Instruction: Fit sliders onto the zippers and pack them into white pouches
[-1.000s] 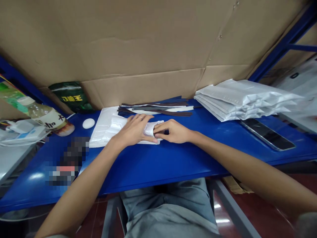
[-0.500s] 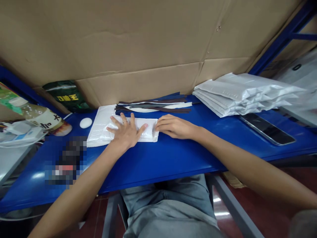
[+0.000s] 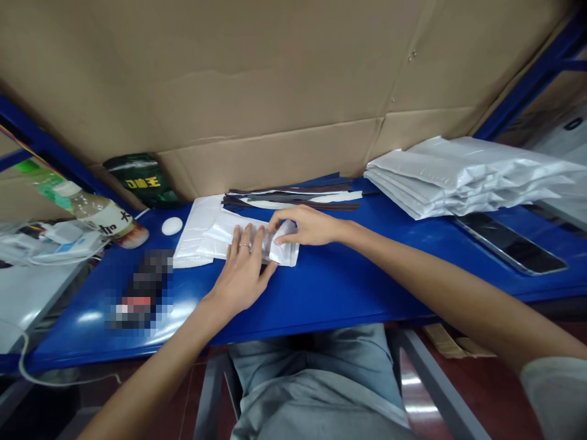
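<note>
Your right hand [image 3: 307, 226] bent over the right end of a narrow, shiny white plastic packet [image 3: 285, 252], thumb and fingers pinching it. Your left hand [image 3: 241, 275] lay across the packet's middle, thumb by its near edge; whether it gripped or merely pressed could not be told. The packet sat on the glossy blue tabletop [image 3: 330, 287] in front of you, its left end overlapping a wider, flat white padded piece [image 3: 198, 221]. Just beyond your hands ran a loose bundle of long, thin brown, grey, blue and white strips [image 3: 298, 198]. To your right was a pile of puffy white padded packages [image 3: 435, 174], a black rectangular phone [image 3: 513, 244] near its front edge. On your left, a smooth white oval object [image 3: 172, 226] rested beside the padded piece.
</note>
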The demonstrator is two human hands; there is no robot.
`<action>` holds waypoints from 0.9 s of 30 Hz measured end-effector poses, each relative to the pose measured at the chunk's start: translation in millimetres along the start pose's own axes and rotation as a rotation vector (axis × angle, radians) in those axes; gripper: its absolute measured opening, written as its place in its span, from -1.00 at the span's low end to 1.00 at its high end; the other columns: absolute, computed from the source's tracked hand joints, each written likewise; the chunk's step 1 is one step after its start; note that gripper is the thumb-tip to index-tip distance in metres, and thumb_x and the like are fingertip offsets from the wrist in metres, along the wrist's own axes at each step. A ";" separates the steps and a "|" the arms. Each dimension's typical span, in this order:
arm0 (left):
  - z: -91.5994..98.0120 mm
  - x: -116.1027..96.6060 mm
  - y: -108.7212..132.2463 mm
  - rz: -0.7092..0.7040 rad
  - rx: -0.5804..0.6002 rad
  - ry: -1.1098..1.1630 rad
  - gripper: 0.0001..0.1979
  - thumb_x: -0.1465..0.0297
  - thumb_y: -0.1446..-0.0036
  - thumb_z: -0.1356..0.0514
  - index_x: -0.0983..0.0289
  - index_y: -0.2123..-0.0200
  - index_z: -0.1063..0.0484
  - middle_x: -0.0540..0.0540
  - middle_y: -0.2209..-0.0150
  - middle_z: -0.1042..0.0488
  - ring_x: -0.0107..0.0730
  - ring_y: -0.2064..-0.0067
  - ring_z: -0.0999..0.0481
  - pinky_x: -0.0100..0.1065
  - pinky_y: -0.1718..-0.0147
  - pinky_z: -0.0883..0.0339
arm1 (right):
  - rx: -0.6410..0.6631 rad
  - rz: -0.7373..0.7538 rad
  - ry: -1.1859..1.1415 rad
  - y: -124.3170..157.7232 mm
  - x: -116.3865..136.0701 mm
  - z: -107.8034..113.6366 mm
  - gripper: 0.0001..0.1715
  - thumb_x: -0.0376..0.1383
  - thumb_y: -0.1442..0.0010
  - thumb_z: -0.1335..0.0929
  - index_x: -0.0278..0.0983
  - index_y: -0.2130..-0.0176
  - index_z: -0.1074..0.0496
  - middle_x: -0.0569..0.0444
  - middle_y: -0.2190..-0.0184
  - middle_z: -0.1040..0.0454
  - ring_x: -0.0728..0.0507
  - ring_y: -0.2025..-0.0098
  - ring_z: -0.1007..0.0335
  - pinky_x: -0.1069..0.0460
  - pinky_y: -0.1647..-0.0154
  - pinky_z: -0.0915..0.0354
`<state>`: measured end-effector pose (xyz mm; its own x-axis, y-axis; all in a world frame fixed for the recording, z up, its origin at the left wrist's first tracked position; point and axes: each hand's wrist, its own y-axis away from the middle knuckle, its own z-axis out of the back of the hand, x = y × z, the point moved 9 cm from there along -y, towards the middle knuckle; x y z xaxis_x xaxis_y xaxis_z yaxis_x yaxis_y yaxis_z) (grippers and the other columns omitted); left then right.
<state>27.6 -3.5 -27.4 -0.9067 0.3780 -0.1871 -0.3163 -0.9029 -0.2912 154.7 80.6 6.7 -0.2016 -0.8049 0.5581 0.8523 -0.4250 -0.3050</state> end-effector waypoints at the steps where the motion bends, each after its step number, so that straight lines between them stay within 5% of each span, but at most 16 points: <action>1: 3.4 -1.8 2.0 -0.007 -0.033 -0.004 -0.26 0.11 -0.46 -0.14 0.32 -0.54 -0.05 0.47 -0.54 -0.04 0.33 -0.59 0.11 0.34 -0.43 -0.08 | -0.024 -0.092 -0.005 -5.0 -11.8 1.8 -0.56 -0.06 -0.27 -0.53 -0.24 -0.03 -0.56 -0.05 -0.05 -0.63 -0.22 -0.07 -0.53 -0.07 -0.10 -0.37; 6: 29.9 -7.7 9.7 0.109 -0.133 -0.146 -0.42 0.07 -0.29 -0.33 0.34 -0.18 -0.38 0.46 -0.23 -0.38 0.31 -0.33 -0.37 0.18 -0.24 -0.38 | 0.127 -0.464 -0.093 -11.6 -52.4 -8.7 -0.26 -0.02 0.05 -0.66 -0.33 -0.04 -0.63 -0.08 0.12 -0.68 -0.20 0.19 -0.56 0.00 0.25 -0.36; 9: 36.5 15.3 14.3 0.332 0.037 -0.266 -0.48 -0.11 -0.33 -0.20 0.24 0.01 -0.45 0.34 0.03 -0.55 0.25 -0.03 -0.59 0.12 0.02 -0.51 | 0.192 -0.434 -0.132 -10.0 -46.5 -12.5 -0.46 -0.01 -0.03 -0.61 -0.32 0.13 -0.66 0.02 0.28 -0.66 -0.13 0.32 -0.48 0.02 0.38 -0.25; 12: 49.1 55.7 21.6 0.570 0.154 -0.342 -0.32 -0.24 -0.34 -0.03 0.25 0.00 -0.48 0.34 0.20 -0.60 0.31 0.11 -0.65 0.14 0.11 -0.50 | 0.132 -0.328 -0.147 -5.5 -34.8 -10.1 -0.64 -0.02 -0.11 -0.57 -0.26 0.27 -0.65 0.12 0.36 -0.61 -0.10 0.34 -0.41 0.02 0.37 -0.20; 16: 63.8 96.5 17.5 0.667 0.139 -0.373 -0.20 -0.28 -0.30 -0.03 0.33 -0.11 -0.48 0.49 0.04 -0.61 0.44 0.02 -0.64 0.19 0.07 -0.49 | 0.001 -0.261 -0.152 5.0 -26.5 -4.1 -0.71 -0.06 -0.09 -0.58 -0.22 0.33 -0.63 0.12 0.33 -0.59 -0.12 0.31 -0.39 -0.02 0.31 -0.22; 19: 55.0 116.2 12.8 0.665 0.216 -0.345 -0.16 -0.31 -0.24 -0.08 0.36 -0.06 -0.52 0.57 -0.07 -0.57 0.50 -0.09 -0.59 0.21 0.01 -0.47 | -0.005 -0.270 -0.150 10.3 -24.8 -4.6 -0.67 -0.06 -0.10 -0.57 -0.24 0.41 -0.56 0.17 0.42 -0.48 -0.07 0.38 -0.28 0.00 0.34 -0.14; 23: 44.4 139.7 8.5 0.661 0.235 -0.221 -0.21 -0.28 -0.18 -0.20 0.32 -0.07 -0.54 0.49 -0.07 -0.61 0.33 -0.11 -0.61 0.06 -0.03 -0.48 | 0.021 -0.310 -0.202 13.3 -27.3 -9.3 -0.64 -0.07 -0.08 -0.58 -0.28 0.45 -0.53 0.23 0.51 -0.36 0.00 0.45 -0.15 0.04 0.41 -0.03; 27: 42.8 153.1 1.7 0.628 0.201 -0.077 -0.31 -0.22 -0.13 -0.30 0.31 0.06 -0.59 0.38 0.04 -0.67 0.20 -0.04 -0.66 -0.04 -0.02 -0.48 | -0.046 -0.353 -0.374 16.9 -28.7 -11.3 -0.69 -0.12 -0.01 -0.61 -0.29 0.33 -0.68 0.14 0.41 -0.56 -0.05 0.40 -0.34 0.02 0.38 -0.19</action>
<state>-123.8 44.1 -16.4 -0.9507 -0.2417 -0.1942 0.2399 -0.9702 0.0333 169.5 91.8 -23.3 -0.2798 -0.4093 0.8684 0.7393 -0.6689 -0.0771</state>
